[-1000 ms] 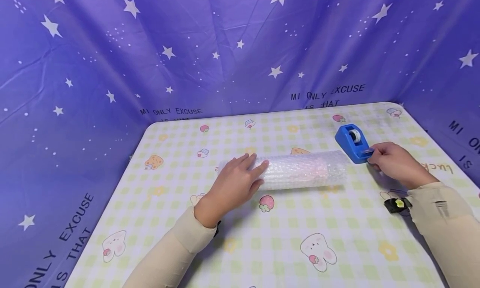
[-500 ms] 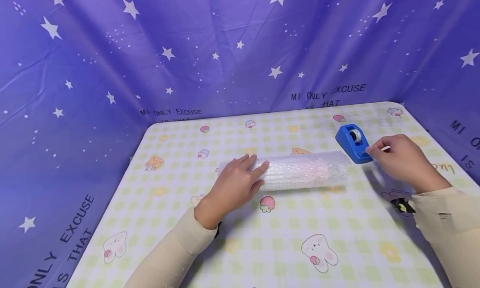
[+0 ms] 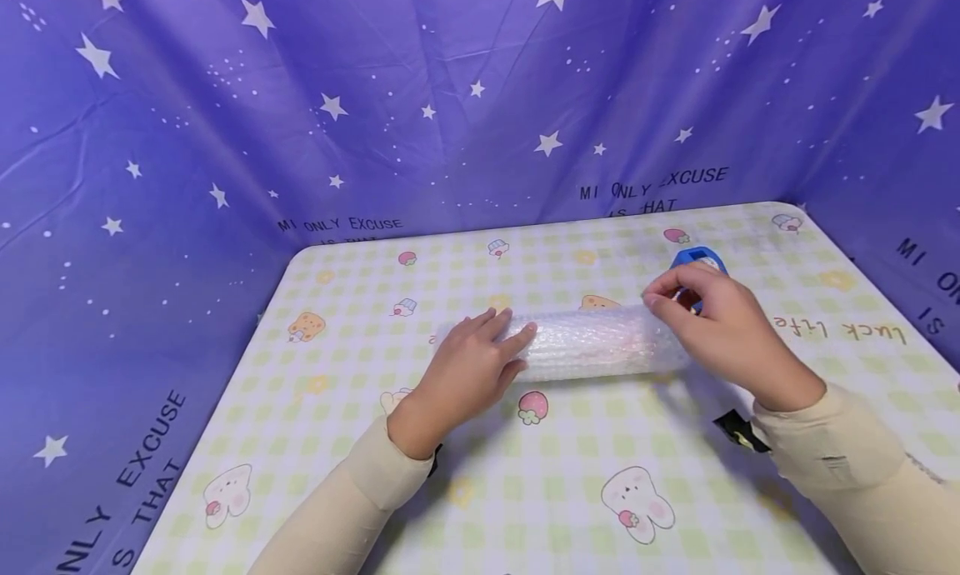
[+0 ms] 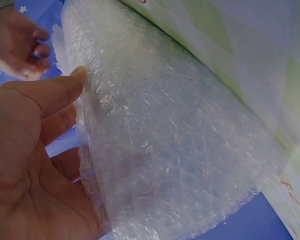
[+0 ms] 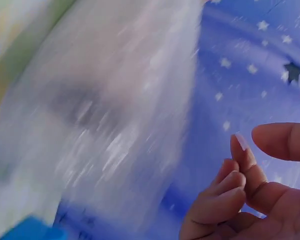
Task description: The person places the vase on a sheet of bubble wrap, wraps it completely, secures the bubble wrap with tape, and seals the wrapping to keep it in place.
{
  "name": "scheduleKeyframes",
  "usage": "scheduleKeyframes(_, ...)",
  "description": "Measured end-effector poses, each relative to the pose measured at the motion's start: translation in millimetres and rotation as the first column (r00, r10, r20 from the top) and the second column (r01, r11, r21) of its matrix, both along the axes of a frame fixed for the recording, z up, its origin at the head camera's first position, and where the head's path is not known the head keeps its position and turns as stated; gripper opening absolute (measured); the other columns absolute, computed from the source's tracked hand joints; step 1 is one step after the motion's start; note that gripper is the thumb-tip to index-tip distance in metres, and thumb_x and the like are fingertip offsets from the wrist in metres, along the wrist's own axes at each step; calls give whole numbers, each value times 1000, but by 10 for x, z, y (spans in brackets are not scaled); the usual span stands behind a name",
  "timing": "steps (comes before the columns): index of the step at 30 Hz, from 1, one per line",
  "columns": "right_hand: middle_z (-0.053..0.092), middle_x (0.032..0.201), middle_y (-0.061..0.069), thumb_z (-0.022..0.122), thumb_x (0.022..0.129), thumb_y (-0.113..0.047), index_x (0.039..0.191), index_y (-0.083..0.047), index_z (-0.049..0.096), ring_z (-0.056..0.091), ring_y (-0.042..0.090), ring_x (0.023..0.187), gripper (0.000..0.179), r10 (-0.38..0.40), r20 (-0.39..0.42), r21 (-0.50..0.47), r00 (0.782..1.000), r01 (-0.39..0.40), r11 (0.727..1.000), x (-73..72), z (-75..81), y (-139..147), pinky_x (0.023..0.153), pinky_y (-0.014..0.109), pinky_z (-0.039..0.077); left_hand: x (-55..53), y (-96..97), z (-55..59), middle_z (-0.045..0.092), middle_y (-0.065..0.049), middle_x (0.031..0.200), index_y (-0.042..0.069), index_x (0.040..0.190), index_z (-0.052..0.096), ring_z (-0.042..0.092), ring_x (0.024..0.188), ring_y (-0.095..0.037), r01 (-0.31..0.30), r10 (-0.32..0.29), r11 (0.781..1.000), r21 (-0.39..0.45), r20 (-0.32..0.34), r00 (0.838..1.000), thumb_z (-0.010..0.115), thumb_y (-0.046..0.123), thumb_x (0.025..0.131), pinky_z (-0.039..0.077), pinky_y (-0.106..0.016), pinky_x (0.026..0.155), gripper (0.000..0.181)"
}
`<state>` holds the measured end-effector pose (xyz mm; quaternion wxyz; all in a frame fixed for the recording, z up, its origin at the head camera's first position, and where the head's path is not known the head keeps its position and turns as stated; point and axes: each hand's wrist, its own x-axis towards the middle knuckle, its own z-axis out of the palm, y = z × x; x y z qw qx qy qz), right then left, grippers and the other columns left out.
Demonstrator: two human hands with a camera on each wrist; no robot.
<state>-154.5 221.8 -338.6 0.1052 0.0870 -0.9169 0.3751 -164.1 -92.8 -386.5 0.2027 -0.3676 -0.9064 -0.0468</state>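
A bubble-wrap roll (image 3: 600, 342) lies across the table, with something pinkish showing faintly through it. My left hand (image 3: 472, 362) rests on its left end, fingers extended; the left wrist view has the thumb (image 4: 72, 90) against the bubble wrap (image 4: 155, 130). Above the roll's right end is my right hand (image 3: 712, 325), thumb and index fingertips close together. In the right wrist view a small pale strip, apparently a piece of tape (image 5: 241, 141), shows at the index fingertip of the right hand (image 5: 250, 185). Behind that hand stands a blue tape dispenser (image 3: 701, 257), mostly hidden.
The table (image 3: 525, 492) wears a green-checked cloth printed with rabbits, strawberries and flowers. A purple curtain (image 3: 420, 100) with white stars hangs behind and along both sides. Each wrist carries a small black device, the right one (image 3: 741, 432) showing below the sleeve.
My right hand has left the tape dispenser's front end and moved left over the roll's right end, a piece of tape between its fingertips. The left hand and roll have stayed put.
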Motion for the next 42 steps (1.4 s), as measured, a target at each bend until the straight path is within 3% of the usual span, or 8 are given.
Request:
scheduleKeyframes(5,69,95,3,64,101,-30,109,-17,72,60,17,78,17,114,62,-45,992,-112,993,20,44,-292,63,28,47,-1,-9,2,68,-19,134,21,136,69,67,122,-39,2,-2,1000,12,-5,1000,79,28,92,56,-51,96,46)
scheduleKeyframes(9,71,101,2,62,101,-25,109,-14,73,60,19,79,18,167,135,-94,977,-155,983,-1,20,-471,67,28,48,2,-7,2,68,-19,133,22,135,70,68,121,-39,6,-5,1000,10,-20,1000,79,28,91,56,-50,95,46)
scheduleKeyframes(11,69,93,3,62,100,-23,109,-13,73,57,18,74,17,186,171,-129,968,-166,978,-5,-7,-533,66,28,46,6,-4,6,68,-18,133,22,135,70,68,121,-39,5,-5,1000,6,-22,1000,79,28,91,56,-50,95,46)
scheduleKeyframes(17,48,60,-2,64,99,-24,109,-9,71,43,12,54,20,221,304,-236,927,-152,960,-3,-115,-622,53,30,38,16,7,12,69,-18,133,22,136,70,68,121,-38,1,-1,1000,-5,-18,1000,79,30,91,56,-50,95,46)
scheduleKeyframes(30,56,58,1,63,101,-32,108,-4,73,44,12,52,31,260,407,-296,876,-143,944,-32,-250,-603,53,28,37,14,6,9,69,-17,133,22,136,70,68,121,-37,-4,3,1000,-15,-34,999,79,29,91,57,-50,95,46)
scheduleKeyframes(34,58,58,2,63,101,-31,106,-5,75,46,13,52,29,252,407,-288,878,-139,947,-44,-287,-603,53,28,37,17,6,13,69,-17,132,22,135,70,68,121,-38,-3,3,1000,-10,-31,1000,80,29,91,57,-50,94,46)
scheduleKeyframes(42,57,53,1,66,99,-44,87,-9,74,49,17,51,37,165,332,-159,929,-118,980,-90,-353,-636,52,30,38,13,5,-1,68,-17,133,22,136,70,68,122,-37,-10,10,1000,-14,-27,1000,79,30,91,56,-50,95,46)
